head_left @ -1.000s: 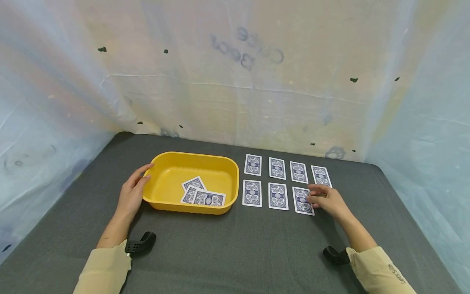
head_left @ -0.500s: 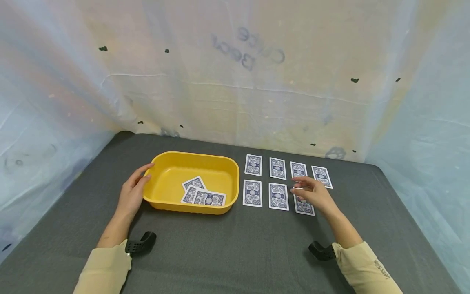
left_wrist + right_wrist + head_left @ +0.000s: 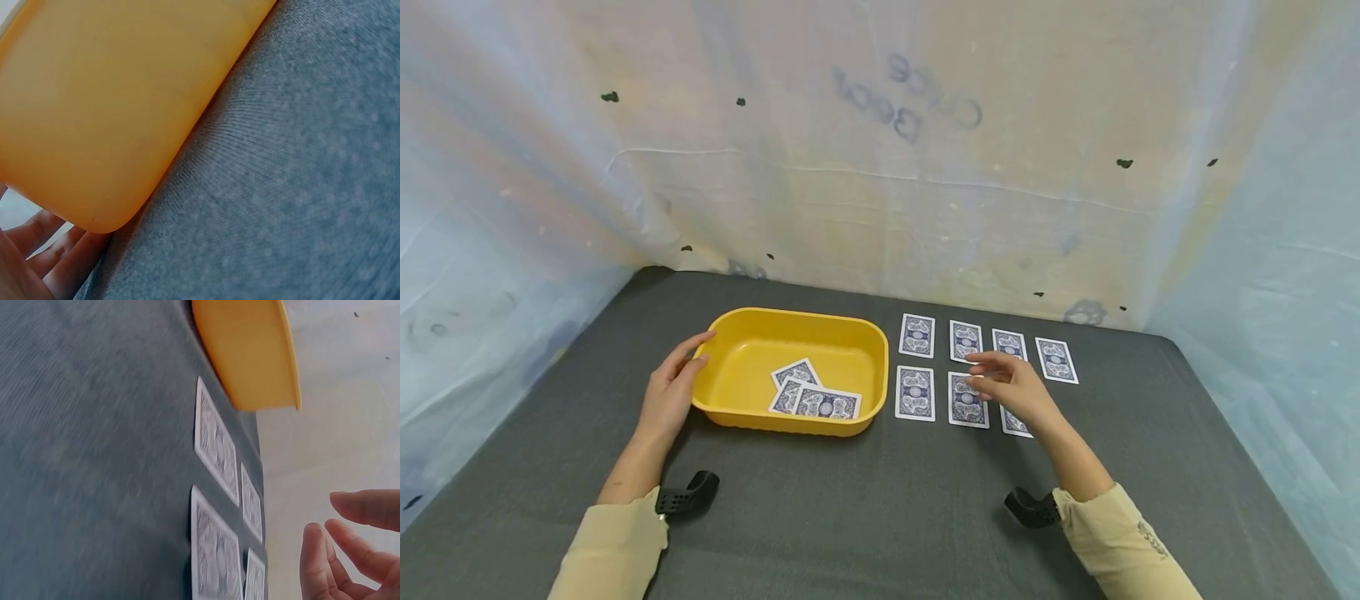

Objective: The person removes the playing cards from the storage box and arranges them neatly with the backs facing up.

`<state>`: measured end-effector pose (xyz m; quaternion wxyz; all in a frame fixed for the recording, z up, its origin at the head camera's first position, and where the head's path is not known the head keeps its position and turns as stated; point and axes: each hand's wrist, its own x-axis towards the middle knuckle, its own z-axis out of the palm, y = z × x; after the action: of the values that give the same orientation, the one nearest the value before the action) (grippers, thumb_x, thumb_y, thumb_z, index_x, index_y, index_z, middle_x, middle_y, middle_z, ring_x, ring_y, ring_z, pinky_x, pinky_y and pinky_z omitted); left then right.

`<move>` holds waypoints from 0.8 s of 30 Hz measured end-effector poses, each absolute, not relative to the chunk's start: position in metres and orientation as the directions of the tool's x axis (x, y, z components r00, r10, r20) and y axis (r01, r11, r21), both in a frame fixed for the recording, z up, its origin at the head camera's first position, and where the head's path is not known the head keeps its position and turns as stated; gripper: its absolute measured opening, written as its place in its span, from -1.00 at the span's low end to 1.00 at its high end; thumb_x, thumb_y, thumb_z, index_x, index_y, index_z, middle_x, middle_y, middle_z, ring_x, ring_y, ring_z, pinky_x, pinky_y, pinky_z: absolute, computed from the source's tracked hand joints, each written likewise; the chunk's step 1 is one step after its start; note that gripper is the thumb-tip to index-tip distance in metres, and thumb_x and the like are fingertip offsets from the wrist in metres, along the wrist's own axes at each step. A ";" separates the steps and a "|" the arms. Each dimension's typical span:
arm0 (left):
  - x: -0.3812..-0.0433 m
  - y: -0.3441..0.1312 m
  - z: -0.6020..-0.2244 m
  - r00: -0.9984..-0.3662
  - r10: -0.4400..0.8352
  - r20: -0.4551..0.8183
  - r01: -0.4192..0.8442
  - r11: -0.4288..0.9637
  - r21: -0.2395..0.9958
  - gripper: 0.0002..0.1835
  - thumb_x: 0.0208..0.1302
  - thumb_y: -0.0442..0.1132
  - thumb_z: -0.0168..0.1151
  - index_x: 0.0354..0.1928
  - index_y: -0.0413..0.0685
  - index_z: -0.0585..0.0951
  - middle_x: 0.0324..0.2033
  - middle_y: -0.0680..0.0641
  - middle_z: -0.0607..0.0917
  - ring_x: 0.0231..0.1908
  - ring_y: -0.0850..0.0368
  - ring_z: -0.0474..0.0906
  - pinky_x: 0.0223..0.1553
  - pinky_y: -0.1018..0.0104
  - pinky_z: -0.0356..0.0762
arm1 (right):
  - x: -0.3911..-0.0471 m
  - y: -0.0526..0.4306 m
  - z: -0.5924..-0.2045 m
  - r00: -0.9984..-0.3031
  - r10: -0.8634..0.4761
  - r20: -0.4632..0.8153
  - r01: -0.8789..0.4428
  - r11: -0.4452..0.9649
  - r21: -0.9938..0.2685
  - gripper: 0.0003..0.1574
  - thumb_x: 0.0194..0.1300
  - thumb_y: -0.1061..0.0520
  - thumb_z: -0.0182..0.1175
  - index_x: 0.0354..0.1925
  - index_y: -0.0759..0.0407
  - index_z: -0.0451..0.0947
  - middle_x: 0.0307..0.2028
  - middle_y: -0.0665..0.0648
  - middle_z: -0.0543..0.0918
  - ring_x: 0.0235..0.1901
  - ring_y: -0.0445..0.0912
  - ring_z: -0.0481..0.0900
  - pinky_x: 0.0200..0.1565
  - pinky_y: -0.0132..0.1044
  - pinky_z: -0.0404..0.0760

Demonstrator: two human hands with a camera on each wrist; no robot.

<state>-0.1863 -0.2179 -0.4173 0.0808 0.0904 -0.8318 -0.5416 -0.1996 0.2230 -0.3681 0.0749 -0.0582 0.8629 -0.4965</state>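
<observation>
My left hand (image 3: 670, 387) holds the left end of a yellow plastic tray (image 3: 797, 424), with fingertips over its rim. In the left wrist view, several fingers (image 3: 65, 256) lie against the tray's outer wall. Inside the tray are three face-down playing cards (image 3: 827, 405). My right hand (image 3: 1011, 387), fingers loosely bent and holding nothing, hovers over the front row of cards. Beneath its fingertips lies a blue-backed playing card (image 3: 964, 406); another playing card (image 3: 1015, 423) is partly hidden by the hand. In the right wrist view, thumb and fingertips stand apart.
Two rows of face-down cards lie right of the tray. The front row begins with a card (image 3: 915, 393) near the tray; the back row ends with a card (image 3: 1056, 360) at the right. Plastic sheeting (image 3: 880, 208) hangs behind the grey cloth-covered table (image 3: 850, 517).
My right hand has moved left across the front row, from the rightmost card to above the middle one. The left hand, tray and cards have stayed put.
</observation>
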 end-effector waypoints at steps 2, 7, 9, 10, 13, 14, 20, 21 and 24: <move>-0.186 -0.218 -0.417 -0.970 -0.240 0.034 -0.066 0.394 0.917 -0.52 0.51 0.01 -0.19 0.40 0.16 0.32 0.15 -0.17 0.44 -0.11 0.09 0.34 -0.18 0.50 0.32 | -0.201 0.217 -0.368 -0.981 -0.183 -0.062 -0.037 0.492 -0.870 -0.43 0.28 0.18 0.22 0.22 0.36 0.42 -0.01 0.37 0.58 -0.17 0.10 0.65 -0.11 -0.03 0.61; -0.186 -0.218 -0.416 -0.971 -0.239 0.030 -0.069 0.394 0.916 -0.52 0.51 0.00 -0.19 0.40 0.16 0.31 0.19 -0.16 0.42 -0.09 0.08 0.33 -0.17 0.47 0.31 | -0.204 0.201 -0.367 -0.978 -0.200 -0.052 -0.050 0.471 -0.881 -0.45 0.26 0.20 0.24 0.19 0.35 0.44 -0.06 0.34 0.59 -0.16 0.17 0.64 -0.11 0.01 0.60; -0.186 -0.218 -0.416 -0.971 -0.237 0.032 -0.066 0.396 0.916 -0.52 0.51 0.00 -0.19 0.41 0.16 0.31 0.21 -0.16 0.41 -0.08 0.08 0.33 -0.16 0.47 0.31 | -0.205 0.196 -0.367 -0.977 -0.207 -0.052 -0.051 0.462 -0.885 -0.45 0.26 0.20 0.24 0.19 0.35 0.45 -0.05 0.35 0.59 -0.14 0.21 0.63 -0.10 0.03 0.60; -0.186 -0.218 -0.416 -0.971 -0.236 0.033 -0.066 0.396 0.916 -0.52 0.51 0.00 -0.19 0.41 0.16 0.31 0.22 -0.17 0.41 -0.08 0.08 0.33 -0.17 0.47 0.31 | -0.206 0.193 -0.366 -0.976 -0.210 -0.054 -0.050 0.460 -0.886 -0.46 0.26 0.20 0.24 0.19 0.34 0.45 -0.05 0.36 0.58 -0.12 0.23 0.62 -0.10 0.03 0.60; -0.186 -0.218 -0.416 -0.972 -0.232 0.036 -0.061 0.396 0.916 -0.51 0.51 0.00 -0.19 0.41 0.15 0.30 0.24 -0.17 0.40 -0.08 0.07 0.32 -0.16 0.46 0.31 | -0.208 0.184 -0.366 -0.973 -0.229 -0.045 -0.065 0.451 -0.890 -0.46 0.27 0.20 0.23 0.18 0.35 0.45 -0.02 0.37 0.58 -0.08 0.24 0.60 -0.09 0.03 0.61; -0.186 -0.218 -0.416 -0.972 -0.231 0.036 -0.060 0.396 0.916 -0.51 0.51 0.00 -0.19 0.41 0.15 0.30 0.24 -0.17 0.39 -0.08 0.07 0.32 -0.16 0.46 0.31 | -0.208 0.181 -0.365 -0.971 -0.234 -0.042 -0.069 0.448 -0.892 -0.46 0.26 0.20 0.24 0.18 0.35 0.45 -0.02 0.37 0.58 -0.09 0.25 0.60 -0.09 0.04 0.60; -0.187 -0.218 -0.416 -0.972 -0.232 0.029 -0.065 0.390 0.919 -0.51 0.52 0.01 -0.19 0.41 0.16 0.30 0.26 -0.17 0.39 -0.05 0.06 0.33 -0.14 0.41 0.32 | -0.208 0.163 -0.360 -0.960 -0.280 -0.026 -0.094 0.405 -0.909 -0.48 0.24 0.20 0.25 0.16 0.31 0.48 -0.07 0.33 0.61 -0.10 0.28 0.59 -0.07 0.08 0.59; -0.187 -0.217 -0.416 -0.972 -0.233 0.027 -0.068 0.388 0.919 -0.51 0.52 0.01 -0.19 0.41 0.16 0.30 0.26 -0.18 0.39 -0.04 0.06 0.33 -0.13 0.41 0.32 | -0.208 0.160 -0.360 -0.958 -0.286 -0.024 -0.096 0.399 -0.912 -0.49 0.24 0.20 0.25 0.16 0.31 0.48 -0.06 0.33 0.61 -0.10 0.28 0.59 -0.07 0.08 0.59; -0.187 -0.217 -0.416 -0.971 -0.239 0.021 -0.075 0.386 0.919 -0.52 0.52 0.00 -0.19 0.41 0.16 0.30 0.26 -0.17 0.39 -0.05 0.06 0.33 -0.14 0.41 0.32 | -0.208 0.153 -0.359 -0.954 -0.300 -0.028 -0.096 0.391 -0.915 -0.49 0.25 0.20 0.24 0.16 0.31 0.48 -0.04 0.34 0.60 -0.08 0.27 0.59 -0.08 0.07 0.59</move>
<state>-0.1874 -0.2172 -0.4162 0.0750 0.0949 -0.8290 -0.5460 -0.2076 0.1527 -0.3589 0.0944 -0.1195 0.8287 -0.5386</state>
